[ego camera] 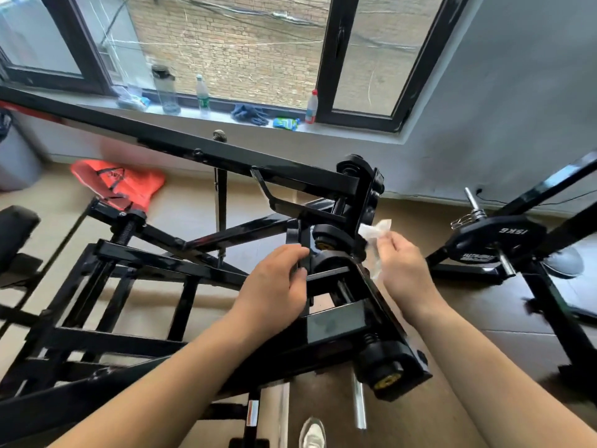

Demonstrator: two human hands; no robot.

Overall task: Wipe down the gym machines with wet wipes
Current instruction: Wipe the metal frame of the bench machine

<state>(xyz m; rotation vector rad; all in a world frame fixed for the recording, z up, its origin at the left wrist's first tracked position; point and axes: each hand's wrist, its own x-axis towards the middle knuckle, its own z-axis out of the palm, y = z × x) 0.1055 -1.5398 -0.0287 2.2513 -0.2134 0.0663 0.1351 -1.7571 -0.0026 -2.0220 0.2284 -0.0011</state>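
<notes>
A black steel gym machine [168, 263] fills the middle of the head view, with crossing bars and a pivot joint [326, 240] at its centre. My left hand [274, 286] grips a black part of the frame just left of that joint. My right hand [403, 270] pinches a crumpled white wet wipe [374, 231] and holds it against the right side of the joint, below the upright bracket [365, 189]. Part of the wipe hangs down beside the frame under my fingers.
A 15 kg weight plate [497, 240] sits on a second black frame at the right. An orange bag [119, 182] lies on the floor at the left. On the windowsill stand bottles [202, 92], dark gloves [250, 114] and a wipes pack [286, 123]. My shoe [311, 433] shows at the bottom.
</notes>
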